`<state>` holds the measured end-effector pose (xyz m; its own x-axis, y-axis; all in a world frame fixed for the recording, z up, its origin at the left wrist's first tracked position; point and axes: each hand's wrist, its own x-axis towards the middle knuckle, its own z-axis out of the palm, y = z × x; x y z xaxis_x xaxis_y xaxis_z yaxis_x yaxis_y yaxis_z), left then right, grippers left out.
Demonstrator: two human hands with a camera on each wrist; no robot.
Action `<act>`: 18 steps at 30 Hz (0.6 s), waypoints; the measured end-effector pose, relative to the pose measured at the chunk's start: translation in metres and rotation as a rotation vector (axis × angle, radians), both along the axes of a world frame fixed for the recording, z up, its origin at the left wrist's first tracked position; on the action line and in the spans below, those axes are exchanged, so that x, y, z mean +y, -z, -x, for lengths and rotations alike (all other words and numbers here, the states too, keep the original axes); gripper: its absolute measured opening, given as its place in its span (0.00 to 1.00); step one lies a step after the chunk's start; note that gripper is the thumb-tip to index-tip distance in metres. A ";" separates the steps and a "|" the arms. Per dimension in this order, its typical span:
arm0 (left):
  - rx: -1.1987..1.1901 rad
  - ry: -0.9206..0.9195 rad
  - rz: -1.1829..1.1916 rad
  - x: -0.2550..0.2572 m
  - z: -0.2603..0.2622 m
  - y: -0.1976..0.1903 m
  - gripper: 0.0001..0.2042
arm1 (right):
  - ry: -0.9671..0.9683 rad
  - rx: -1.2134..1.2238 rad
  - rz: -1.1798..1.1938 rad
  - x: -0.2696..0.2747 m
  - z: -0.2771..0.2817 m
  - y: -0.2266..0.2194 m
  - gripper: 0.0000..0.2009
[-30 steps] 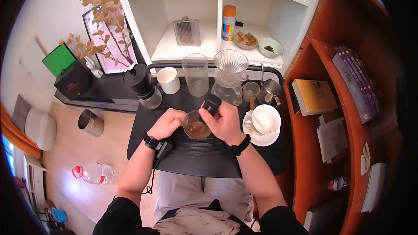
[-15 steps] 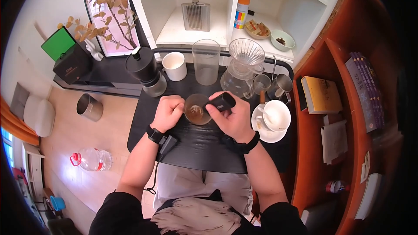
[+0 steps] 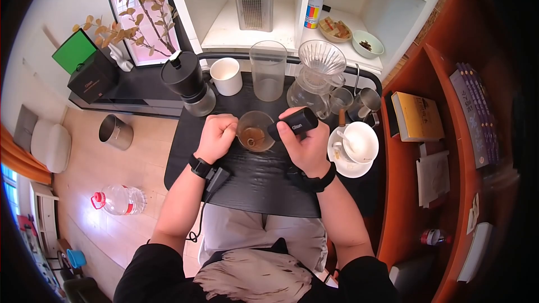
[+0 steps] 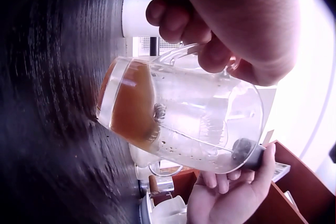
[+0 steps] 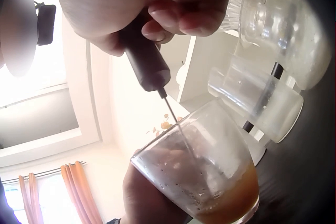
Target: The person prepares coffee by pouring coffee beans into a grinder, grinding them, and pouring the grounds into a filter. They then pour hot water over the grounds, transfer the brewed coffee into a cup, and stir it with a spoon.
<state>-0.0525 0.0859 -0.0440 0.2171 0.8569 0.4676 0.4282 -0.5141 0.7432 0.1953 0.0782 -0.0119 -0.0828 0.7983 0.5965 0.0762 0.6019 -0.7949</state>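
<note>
Clear glass cup [image 3: 255,131] of brown liquid, between 2 hands at a black table [image 3: 252,182]. A black handheld whisk [image 3: 297,124] reaches inside. The left hand [image 3: 216,139] curls its fingers round the cup's handle; the right hand [image 3: 307,147] grips the whisk. Beyond stand 1 black-topped grinder [image 3: 184,77], 1 white mug [image 3: 227,78] and 1 tall glass [image 3: 268,73].

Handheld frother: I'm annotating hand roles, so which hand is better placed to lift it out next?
Probably right: the right hand holds the frother, its wand inside the glass mug; the left hand holds the mug's handle.
</note>
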 end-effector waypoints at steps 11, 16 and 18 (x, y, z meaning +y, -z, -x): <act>-0.013 0.002 0.023 -0.001 0.002 0.000 0.11 | 0.061 -0.076 0.031 0.001 0.006 -0.001 0.09; -0.022 -0.007 0.040 0.000 0.002 0.002 0.11 | -0.068 -0.068 0.079 -0.001 0.005 -0.003 0.08; 0.000 -0.009 0.041 0.001 0.003 0.003 0.12 | 0.038 -0.086 0.019 0.001 0.004 0.001 0.09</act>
